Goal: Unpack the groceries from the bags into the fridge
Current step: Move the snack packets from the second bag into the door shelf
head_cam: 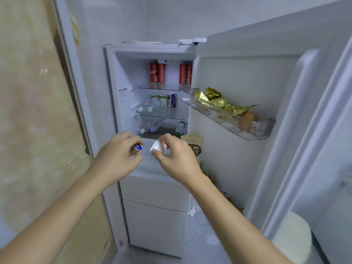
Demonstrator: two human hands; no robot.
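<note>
1. white fridge (112,77) stands with its door (247,77) swung wide to the right, seen from a head camera looking forward and down.
2. top shelf holds red cans (157,72) standing upright, one pair to the left and one pair (185,74) at the right edge.
3. second shelf holds clear plastic bottles (148,107) lying on their sides, with small cartons (164,99) standing upright behind them.
4. third shelf holds more clear bottles (150,126) lying down; another bottle (182,127) lies at the right.
5. clear door bin (266,128) carries crumpled gold foil packets (219,101) and brown eggs (249,118), with pale eggs lower in the bin.
6. lower on the door sits a tan packet (193,147) with dark print, partly hidden behind the right hand.
7. left hand (118,157) is clenched around a small item with a blue and white label (138,147), held in front of the fridge below the third shelf; what the item is cannot be told.
8. right hand (177,159) pinches a small white cup (159,146) between thumb and fingers, just beside the left hand's item, the two apart.
9. below the hands the white drawer fronts (154,221) are closed.
</note>
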